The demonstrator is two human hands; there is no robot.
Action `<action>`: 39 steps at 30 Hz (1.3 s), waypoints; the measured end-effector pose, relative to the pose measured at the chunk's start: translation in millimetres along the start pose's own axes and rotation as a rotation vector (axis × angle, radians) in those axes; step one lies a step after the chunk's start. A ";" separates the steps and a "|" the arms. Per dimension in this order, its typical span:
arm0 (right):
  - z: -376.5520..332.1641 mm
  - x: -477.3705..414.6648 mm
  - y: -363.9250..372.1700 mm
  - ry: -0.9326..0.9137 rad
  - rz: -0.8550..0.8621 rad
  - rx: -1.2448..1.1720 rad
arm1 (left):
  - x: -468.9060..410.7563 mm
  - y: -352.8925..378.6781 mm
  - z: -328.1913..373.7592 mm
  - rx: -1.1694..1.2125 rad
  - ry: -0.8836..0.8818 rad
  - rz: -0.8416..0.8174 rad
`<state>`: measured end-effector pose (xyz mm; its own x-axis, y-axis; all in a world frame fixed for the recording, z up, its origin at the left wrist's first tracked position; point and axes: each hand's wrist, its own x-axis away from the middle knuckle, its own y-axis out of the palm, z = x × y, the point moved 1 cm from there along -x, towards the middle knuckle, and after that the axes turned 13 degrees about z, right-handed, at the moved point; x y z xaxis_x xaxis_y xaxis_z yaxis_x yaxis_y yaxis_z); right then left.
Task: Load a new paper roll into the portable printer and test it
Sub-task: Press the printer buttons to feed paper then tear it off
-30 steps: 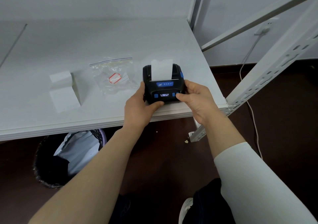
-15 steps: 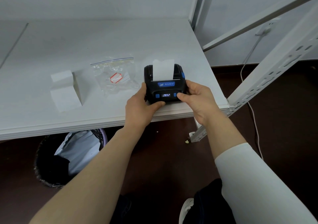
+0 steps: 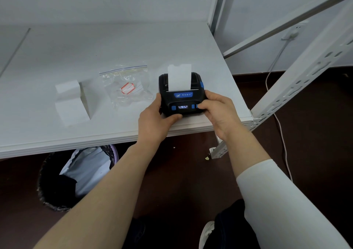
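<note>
Near the front right corner of the table sits the printer, a squat black block with blue buttons and a small lit screen on its sloped front. A strip of paper stands up out of its slot, so the roll looks loaded and the test seems under way. The casing looks like hard, rigid plastic, probably light enough to shift under a button press, which is why it wants steadying at the sides; the smooth shell may slip on the table top. The paper strip is thin and would crease or tear if tugged sideways, so it is best left alone or pulled straight along the slot edge.

The left hand is wrapped round the printer's left side, thumb lying along the lower front edge. The right hand closes on the right side, a fingertip on or over the right-hand blue button. The printer sits squarely between the two palms.

Just left lies a clear zip bag with a red-edged label, and further left a stack of white label paper. Below the table edge stands a bin.
</note>
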<state>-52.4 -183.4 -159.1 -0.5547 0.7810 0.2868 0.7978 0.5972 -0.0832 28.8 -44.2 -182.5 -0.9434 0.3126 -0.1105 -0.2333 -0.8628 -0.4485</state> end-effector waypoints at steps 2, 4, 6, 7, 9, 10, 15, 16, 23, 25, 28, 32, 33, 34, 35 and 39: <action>-0.7 -0.3 -0.4 0.024 0.007 -0.015 | -0.1 0.0 -0.4 0.000 -0.003 0.003; -0.5 0.1 -0.3 0.034 0.008 -0.022 | 0.1 0.2 -1.1 -0.001 -0.004 0.003; 0.1 0.2 -0.3 0.042 0.010 -0.026 | 0.3 0.7 -1.7 0.002 -0.007 0.004; 0.5 0.0 -0.4 0.047 0.012 -0.025 | 0.4 0.9 -1.8 0.001 -0.009 0.004; 0.7 -0.8 -0.7 0.053 0.011 -0.014 | 0.2 1.0 -2.0 -0.001 -0.010 0.006; 0.8 -0.9 -0.7 0.053 0.009 -0.006 | 0.1 1.0 -2.2 -0.003 -0.011 0.007; 1.3 -0.8 -0.7 0.046 0.006 0.006 | -0.3 1.1 -3.1 -0.006 -0.009 -0.001; 1.5 -0.9 -0.6 0.045 0.006 0.008 | -0.4 1.1 -3.2 -0.006 -0.010 -0.002; 2.7 -2.2 -0.4 0.036 0.016 0.023 | 0.3 1.4 -3.9 -0.007 -0.013 -0.001; 3.3 -3.0 -0.5 0.039 0.011 0.026 | 0.3 1.3 -3.9 -0.006 -0.009 0.000; 4.3 -4.0 -0.4 0.042 0.004 0.030 | 0.2 1.1 -3.7 0.001 -0.012 -0.001; 5.3 -5.4 -0.3 0.048 -0.004 0.033 | 0.2 1.5 -4.3 -0.005 -0.011 -0.001; 5.8 -5.6 -0.1 0.051 -0.003 0.033 | 0.1 1.6 -4.3 -0.005 -0.011 -0.001; 6.4 -6.0 0.1 0.052 -0.002 0.034 | -0.2 1.6 -4.3 -0.005 -0.010 0.001; 6.7 -6.2 0.3 0.053 -0.004 0.035 | -0.3 1.5 -4.3 -0.005 -0.009 0.002; 8.1 -8.3 0.2 0.051 -0.001 0.040 | -0.4 1.4 -4.2 0.014 -0.007 -0.002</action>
<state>-49.5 -188.3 -169.3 -0.5421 0.7704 0.3356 0.7865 0.6058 -0.1203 29.8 -43.8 -186.8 -0.9446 0.3116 -0.1033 -0.2384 -0.8675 -0.4366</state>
